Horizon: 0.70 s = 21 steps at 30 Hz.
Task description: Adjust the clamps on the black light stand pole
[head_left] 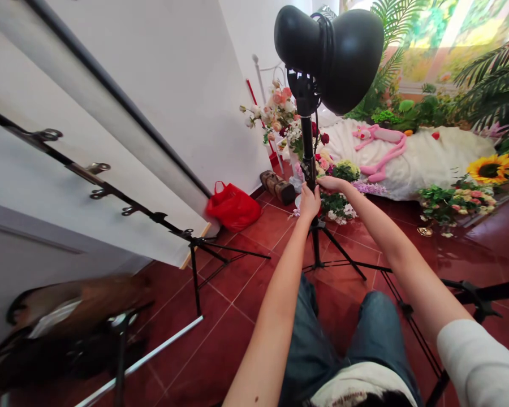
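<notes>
The black light stand (307, 135) is gripped mid-height by the left hand (311, 202), fingers wrapped round; the right hand (332, 184) is set against its right side, but whether those partly hidden fingers are closed cannot be told. The stand is planted on the red tiled floor (254, 265), with the lamp head (352, 62) mounted on top and flowers (341, 209) placed just beyond.

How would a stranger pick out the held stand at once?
Start from the red tiled floor. In front of the flowers, an upright black stand rises on splayed legs. Unlike the clamp-lined bar to its left, it carries a large rounded black lamp on top.
</notes>
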Tool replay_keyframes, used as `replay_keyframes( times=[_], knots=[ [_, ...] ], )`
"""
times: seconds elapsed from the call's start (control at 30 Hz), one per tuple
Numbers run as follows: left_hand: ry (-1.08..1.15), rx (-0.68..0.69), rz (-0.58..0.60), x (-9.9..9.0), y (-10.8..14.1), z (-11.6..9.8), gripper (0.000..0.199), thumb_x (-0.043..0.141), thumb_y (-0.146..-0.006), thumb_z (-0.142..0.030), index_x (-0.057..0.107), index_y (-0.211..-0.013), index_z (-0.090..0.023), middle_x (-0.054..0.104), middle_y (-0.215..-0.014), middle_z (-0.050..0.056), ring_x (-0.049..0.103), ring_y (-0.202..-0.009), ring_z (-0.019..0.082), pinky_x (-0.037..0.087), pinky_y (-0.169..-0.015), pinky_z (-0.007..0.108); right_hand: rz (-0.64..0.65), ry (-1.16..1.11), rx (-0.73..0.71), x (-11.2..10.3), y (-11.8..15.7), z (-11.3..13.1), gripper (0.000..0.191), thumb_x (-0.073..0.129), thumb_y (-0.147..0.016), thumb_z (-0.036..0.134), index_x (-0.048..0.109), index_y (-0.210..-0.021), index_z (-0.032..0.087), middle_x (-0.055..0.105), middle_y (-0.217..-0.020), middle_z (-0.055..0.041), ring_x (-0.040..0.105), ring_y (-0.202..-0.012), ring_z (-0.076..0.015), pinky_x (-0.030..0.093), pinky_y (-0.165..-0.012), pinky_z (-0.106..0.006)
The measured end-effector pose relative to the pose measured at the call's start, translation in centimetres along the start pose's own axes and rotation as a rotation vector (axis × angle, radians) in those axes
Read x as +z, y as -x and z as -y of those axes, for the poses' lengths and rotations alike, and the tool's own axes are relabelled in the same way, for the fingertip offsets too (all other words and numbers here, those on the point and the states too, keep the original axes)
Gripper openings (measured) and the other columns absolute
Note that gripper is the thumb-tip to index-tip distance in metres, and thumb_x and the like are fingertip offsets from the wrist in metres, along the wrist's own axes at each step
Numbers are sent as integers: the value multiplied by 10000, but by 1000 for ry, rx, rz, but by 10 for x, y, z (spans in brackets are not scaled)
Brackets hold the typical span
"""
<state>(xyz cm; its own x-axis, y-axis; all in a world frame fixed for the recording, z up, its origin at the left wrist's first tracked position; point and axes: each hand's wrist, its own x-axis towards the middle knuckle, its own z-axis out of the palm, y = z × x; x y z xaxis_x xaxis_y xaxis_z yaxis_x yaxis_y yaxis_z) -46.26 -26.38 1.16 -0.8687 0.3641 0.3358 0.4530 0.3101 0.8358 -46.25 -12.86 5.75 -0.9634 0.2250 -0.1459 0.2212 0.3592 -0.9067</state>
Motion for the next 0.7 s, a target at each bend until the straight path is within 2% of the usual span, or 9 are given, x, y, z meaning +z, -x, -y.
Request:
replay_keyframes(
  times=[0.07, 0.17, 0.23, 0.3, 0.4, 0.53, 0.6, 0.7],
  knots=[
    [17, -2, -5, 0, 0, -1, 402, 468, -986, -354, 419, -1299, -106, 546, -1368, 255, 532, -1351, 298, 419, -1123, 431, -1, -86, 19, 4, 11, -11, 403, 552, -958, 460, 525, -659, 191, 464, -520, 17, 400, -419, -83, 379, -430, -213],
    [28, -1, -4, 0, -1, -1, 380, 473, -983, -328, 416, -1293, -115, 539, -1378, 251, 523, -1358, 297, 408, -1131, 435, -68, -268, 53, 8, 23, -25, 343, 573, -946, 479, 588, -786, 177, 558, -616, 2, 449, -459, -74, 399, -448, -195],
    [30, -4, -7, 0, -1, -1, 381, 475, -981, -330, 411, -1291, -119, 533, -1384, 253, 516, -1364, 299, 403, -1135, 437, -102, -394, 53, 8, 28, -31, 233, 612, -921, 404, 615, -878, 175, 625, -719, -10, 515, -522, -76, 443, -497, -190],
    [23, -4, -8, 0, -1, 0, 385, 475, -980, -338, 410, -1285, -112, 531, -1381, 264, 513, -1367, 308, 405, -1132, 444, -160, -424, -4, 8, 32, -36, 121, 633, -874, 266, 624, -964, 185, 676, -851, -14, 584, -632, -84, 494, -593, -195],
    [18, 25, -13, 0, -1, 2, 380, 469, -981, -347, 406, -1274, -114, 528, -1387, 272, 516, -1365, 312, 411, -1124, 455, -308, -281, -206, 9, 37, -39, 257, 632, -809, 180, 651, -1065, 190, 706, -1075, -48, 655, -884, -141, 545, -815, -277],
    [45, 46, 13, -2, -1, 6, 346, 486, -971, -336, 406, -1242, -136, 568, -1351, 257, 583, -1291, 304, 461, -1065, 456, -382, 74, -516, 18, 41, -37, 339, 678, -829, 389, 719, -1099, 187, 665, -1262, -118, 573, -1232, -265, 431, -1092, -438],
    [61, 39, 21, -2, -1, 8, 310, 500, -965, -325, 417, -1207, -151, 603, -1302, 235, 626, -1228, 296, 489, -1023, 445, -401, 198, -583, 26, 40, -32, 402, 680, -834, 498, 740, -1072, 180, 643, -1300, -150, 539, -1286, -284, 373, -1146, -445],
    [93, 24, 7, 0, -1, 10, 279, 498, -968, -346, 426, -1171, -170, 641, -1230, 211, 664, -1150, 288, 510, -981, 440, -462, 240, -585, 40, 35, -24, 445, 609, -879, 574, 742, -1016, 172, 681, -1213, -163, 599, -1183, -283, 415, -1096, -433]
  ],
)
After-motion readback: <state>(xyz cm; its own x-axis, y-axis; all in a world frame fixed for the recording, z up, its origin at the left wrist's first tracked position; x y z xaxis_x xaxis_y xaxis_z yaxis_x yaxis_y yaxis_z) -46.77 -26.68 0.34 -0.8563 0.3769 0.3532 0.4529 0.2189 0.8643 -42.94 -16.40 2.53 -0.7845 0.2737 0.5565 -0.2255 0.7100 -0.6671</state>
